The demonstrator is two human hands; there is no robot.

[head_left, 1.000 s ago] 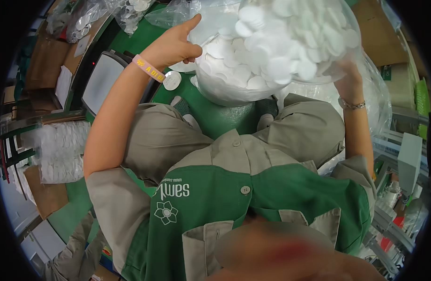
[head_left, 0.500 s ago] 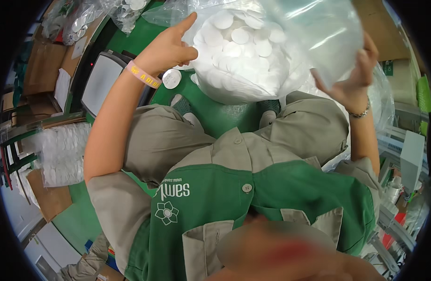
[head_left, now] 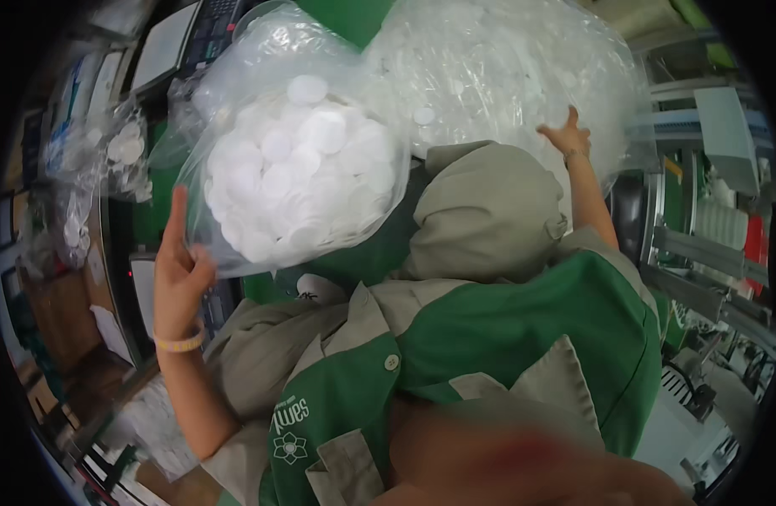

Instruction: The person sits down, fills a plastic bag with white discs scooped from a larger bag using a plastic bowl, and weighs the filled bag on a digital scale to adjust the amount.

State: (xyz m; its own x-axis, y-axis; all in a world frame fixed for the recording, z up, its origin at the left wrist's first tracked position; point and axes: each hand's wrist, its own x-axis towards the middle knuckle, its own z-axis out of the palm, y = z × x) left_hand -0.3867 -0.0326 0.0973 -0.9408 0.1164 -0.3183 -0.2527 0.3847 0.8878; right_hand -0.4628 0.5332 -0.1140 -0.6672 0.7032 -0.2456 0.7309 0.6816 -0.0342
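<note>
Fingers (head_left: 573, 117) spread wide, the right hand (head_left: 568, 141) has moved to the large clear bag (head_left: 498, 76); the smaller bag (head_left: 201, 215) of white discs (head_left: 297, 173) now shows further left, the left hand (head_left: 177, 291) at its edge, grip unclear.

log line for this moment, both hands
left hand: at edge of clear bag with white discs, grip unclear | right hand: open, at second clear bag
</note>
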